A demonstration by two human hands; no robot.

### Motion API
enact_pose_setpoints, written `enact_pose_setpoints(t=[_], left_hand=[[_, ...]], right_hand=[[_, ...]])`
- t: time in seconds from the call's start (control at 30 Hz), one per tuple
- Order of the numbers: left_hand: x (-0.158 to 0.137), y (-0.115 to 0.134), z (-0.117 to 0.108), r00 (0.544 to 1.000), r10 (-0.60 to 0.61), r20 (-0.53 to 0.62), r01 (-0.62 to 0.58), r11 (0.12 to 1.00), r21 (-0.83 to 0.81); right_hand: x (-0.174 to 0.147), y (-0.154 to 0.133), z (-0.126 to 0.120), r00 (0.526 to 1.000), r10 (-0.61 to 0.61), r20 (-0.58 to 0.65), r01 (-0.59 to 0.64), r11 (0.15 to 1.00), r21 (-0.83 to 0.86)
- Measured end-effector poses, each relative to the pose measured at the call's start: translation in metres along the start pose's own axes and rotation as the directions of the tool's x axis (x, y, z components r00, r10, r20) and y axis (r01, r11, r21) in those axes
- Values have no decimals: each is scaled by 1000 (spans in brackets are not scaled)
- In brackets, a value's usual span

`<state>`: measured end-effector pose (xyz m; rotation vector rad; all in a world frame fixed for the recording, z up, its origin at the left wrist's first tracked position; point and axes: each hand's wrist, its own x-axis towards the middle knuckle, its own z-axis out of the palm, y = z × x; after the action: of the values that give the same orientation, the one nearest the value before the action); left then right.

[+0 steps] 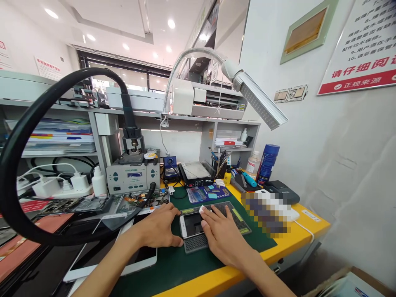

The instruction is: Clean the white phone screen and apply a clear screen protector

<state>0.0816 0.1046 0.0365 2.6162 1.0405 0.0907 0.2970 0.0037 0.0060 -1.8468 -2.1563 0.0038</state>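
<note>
A white-framed smartphone [193, 224] lies screen up on a grey perforated pad [198, 243], over a green work mat [173, 268]. My right hand [224, 235] covers the phone's right part. Its fingers press a small white wipe [202, 208], which looks like folded tissue or cloth, near the phone's upper edge. At the phone's left end is my left hand [159, 227], thumb and fingers apart in a curve. Its fingertips are close to the pad and phone; whether they touch, I cannot tell. Under my left forearm lies a white-framed tablet [140, 264].
A black hose [18, 111] arches from the grey hot-air station [133, 177] across the left side. A blue card [207, 192] sits behind the pad. To the right are a blue spray can [267, 165] and a white cabled object [287, 212]. A lamp [262, 101] hangs overhead.
</note>
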Motion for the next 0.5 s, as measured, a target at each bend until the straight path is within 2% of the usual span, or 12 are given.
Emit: enact_pose_setpoints(t=[0.33,0.5], left_hand=[[0,-3,3,998,43,-39,-43,999,1],[1,-5,6,994,81,-71,-80,997,15]], right_hand=[[12,-35,12,986,-165,9,163,984,73],[18,-42,13,982,-189,18,187,979,82]])
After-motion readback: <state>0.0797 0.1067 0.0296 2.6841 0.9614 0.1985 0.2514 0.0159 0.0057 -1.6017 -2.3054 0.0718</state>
